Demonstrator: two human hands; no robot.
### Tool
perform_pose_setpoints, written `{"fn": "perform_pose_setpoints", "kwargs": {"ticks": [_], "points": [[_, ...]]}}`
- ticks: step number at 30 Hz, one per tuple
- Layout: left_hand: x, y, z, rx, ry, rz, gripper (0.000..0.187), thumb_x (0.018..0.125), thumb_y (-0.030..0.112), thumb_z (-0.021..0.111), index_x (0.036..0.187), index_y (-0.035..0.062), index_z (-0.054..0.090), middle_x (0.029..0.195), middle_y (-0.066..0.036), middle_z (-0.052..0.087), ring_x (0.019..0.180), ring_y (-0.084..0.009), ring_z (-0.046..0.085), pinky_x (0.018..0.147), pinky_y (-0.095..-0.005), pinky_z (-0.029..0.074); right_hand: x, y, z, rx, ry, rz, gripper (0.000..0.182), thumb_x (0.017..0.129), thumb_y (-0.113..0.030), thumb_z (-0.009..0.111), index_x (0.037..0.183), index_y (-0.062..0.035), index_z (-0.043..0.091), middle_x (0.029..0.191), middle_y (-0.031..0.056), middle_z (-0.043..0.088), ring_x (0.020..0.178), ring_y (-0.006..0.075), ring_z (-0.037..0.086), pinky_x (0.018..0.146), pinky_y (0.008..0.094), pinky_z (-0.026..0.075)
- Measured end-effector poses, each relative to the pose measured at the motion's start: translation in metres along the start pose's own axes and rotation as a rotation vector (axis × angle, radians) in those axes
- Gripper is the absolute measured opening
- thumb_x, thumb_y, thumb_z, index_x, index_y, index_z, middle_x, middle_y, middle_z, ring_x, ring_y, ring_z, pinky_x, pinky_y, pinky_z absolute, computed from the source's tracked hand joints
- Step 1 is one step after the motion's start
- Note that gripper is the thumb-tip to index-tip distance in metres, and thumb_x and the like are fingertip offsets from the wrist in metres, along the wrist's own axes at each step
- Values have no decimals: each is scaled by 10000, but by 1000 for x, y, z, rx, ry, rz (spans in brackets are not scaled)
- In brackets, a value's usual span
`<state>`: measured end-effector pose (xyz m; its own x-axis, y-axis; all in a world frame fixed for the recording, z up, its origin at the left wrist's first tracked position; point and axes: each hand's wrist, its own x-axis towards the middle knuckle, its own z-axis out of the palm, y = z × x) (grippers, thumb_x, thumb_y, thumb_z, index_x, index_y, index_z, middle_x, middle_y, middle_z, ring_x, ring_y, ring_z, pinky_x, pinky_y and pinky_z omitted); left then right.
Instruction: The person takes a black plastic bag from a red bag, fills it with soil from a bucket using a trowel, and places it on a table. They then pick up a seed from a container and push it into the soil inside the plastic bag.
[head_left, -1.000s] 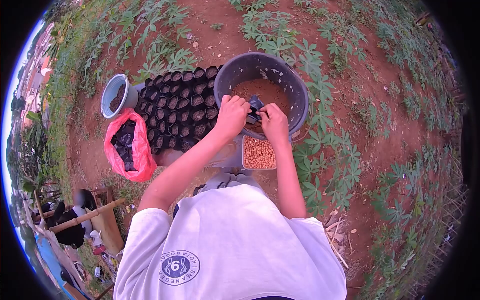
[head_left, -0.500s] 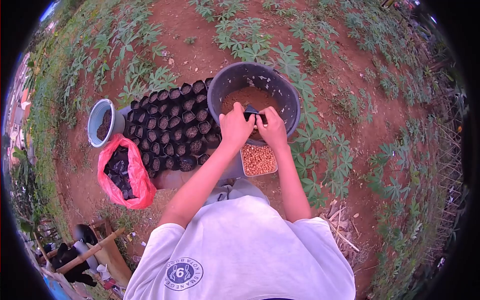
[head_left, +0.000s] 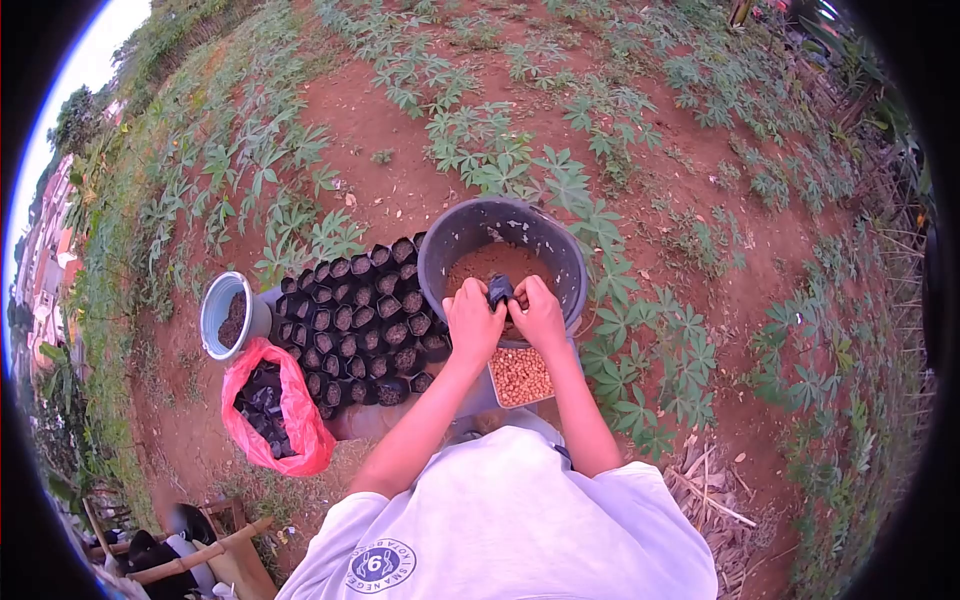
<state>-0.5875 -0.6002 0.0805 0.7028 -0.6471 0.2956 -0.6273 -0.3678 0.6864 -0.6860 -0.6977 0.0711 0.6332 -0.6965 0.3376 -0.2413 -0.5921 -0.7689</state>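
Between my two hands is a small black plastic planting bag (head_left: 499, 291), held over the big dark bucket (head_left: 436, 265) of reddish-brown soil. My left hand (head_left: 474, 320) pinches the bag's left side. On the other side, the fingers of my right hand (head_left: 538, 312) are closed on its right edge. The bag looks crumpled, and I cannot see whether anything is in it. Just below my hands, a clear square tub (head_left: 494, 390) holds orange-yellow seeds (head_left: 521, 376) that look like corn kernels.
Rows of soil-filled black planting bags (head_left: 345, 318) stand left of the bucket. Beyond them are a light-blue pot (head_left: 262, 320) with dark soil and a red plastic bag (head_left: 312, 436) of black plastic pieces. Leafy plants (head_left: 640, 340) grow on the right. Bamboo poles (head_left: 200, 552) are at lower left.
The camera view has tilted upward, so everything sits lower in the picture. The planting bag has turned in my fingers; its dark opening showed before, and now a crumpled side faces me.
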Motion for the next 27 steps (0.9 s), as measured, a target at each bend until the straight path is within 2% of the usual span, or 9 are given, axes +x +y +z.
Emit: {"fn": "perform_pose_setpoints", "kwargs": {"ticks": [2, 4, 6, 9, 13, 14, 20, 25, 27], "points": [[-3, 0, -2, 50, -15, 18, 327, 714, 121, 790, 907, 79, 529, 855, -79, 581, 897, -287, 593, 829, -428, 369, -1, 2, -2, 79, 47, 26, 227, 782, -23, 718, 880, -9, 513, 823, 127, 565, 704, 286, 630, 655, 395, 513], [-4, 1, -7, 102, -36, 5, 298, 693, 102, 805, 799, 100, 527, 818, -51, 558, 874, -266, 575, 812, -418, 360, -2, 5, -10, 139, 55, 44, 239, 776, -16, 725, 877, -9, 509, 819, 122, 560, 697, 272, 625, 650, 385, 509], [-5, 2, -14, 115, 0, 24, 304, 686, 96, 809, 797, 102, 526, 818, -47, 557, 874, -261, 575, 810, -419, 360, 1, 2, -21, 144, -4, 88, 267, 757, -2, 741, 865, -9, 497, 814, 112, 544, 695, 238, 614, 640, 361, 496], [-6, 7, -14, 134, 49, 13, 303, 676, 89, 817, 794, 103, 539, 807, -39, 565, 862, -250, 582, 816, -423, 362, 8, 5, -34, 156, -75, 31, 256, 757, 2, 736, 862, -11, 503, 813, 114, 548, 706, 246, 613, 644, 365, 492], [-6, 8, 5, 181, 117, 86, 241, 694, 93, 811, 760, 98, 579, 774, -38, 595, 835, -245, 595, 819, -424, 366, 12, 26, -27, 92, -112, -42, 235, 753, -13, 752, 850, -10, 538, 828, 136, 589, 748, 338, 635, 666, 432, 501], [-7, 7, 9, 201, 111, 80, 212, 706, 96, 805, 744, 94, 597, 762, -39, 609, 824, -244, 600, 818, -424, 366, 12, 30, -26, 90, -125, -37, 179, 792, -9, 737, 834, 12, 565, 807, 141, 601, 692, 282, 655, 628, 380, 511], [-18, 10, 3, 309, 75, 88, 111, 790, 135, 738, 738, 83, 653, 757, -53, 643, 808, -249, 609, 818, -430, 368, 15, 23, -36, 138, -300, -62, 211, 839, -135, 757, 811, 18, 613, 828, 170, 626, 782, 380, 648, 702, 434, 499], [-17, 24, -2, 384, 99, 93, 72, 819, 124, 693, 771, 78, 665, 793, -64, 652, 844, -252, 611, 819, -436, 366, 14, 25, -36, 170, -303, -165, 173, 859, -104, 719, 835, 19, 601, 842, 179, 617, 773, 377, 646, 696, 432, 508], [-20, 31, -4, 388, 127, 84, 60, 823, 117, 682, 782, 76, 665, 802, -67, 652, 857, -253, 611, 820, -439, 365, 13, 25, -38, 193, -246, -141, 168, 855, -75, 707, 857, 21, 568, 837, 170, 592, 736, 338, 649, 667, 408, 515]]}}
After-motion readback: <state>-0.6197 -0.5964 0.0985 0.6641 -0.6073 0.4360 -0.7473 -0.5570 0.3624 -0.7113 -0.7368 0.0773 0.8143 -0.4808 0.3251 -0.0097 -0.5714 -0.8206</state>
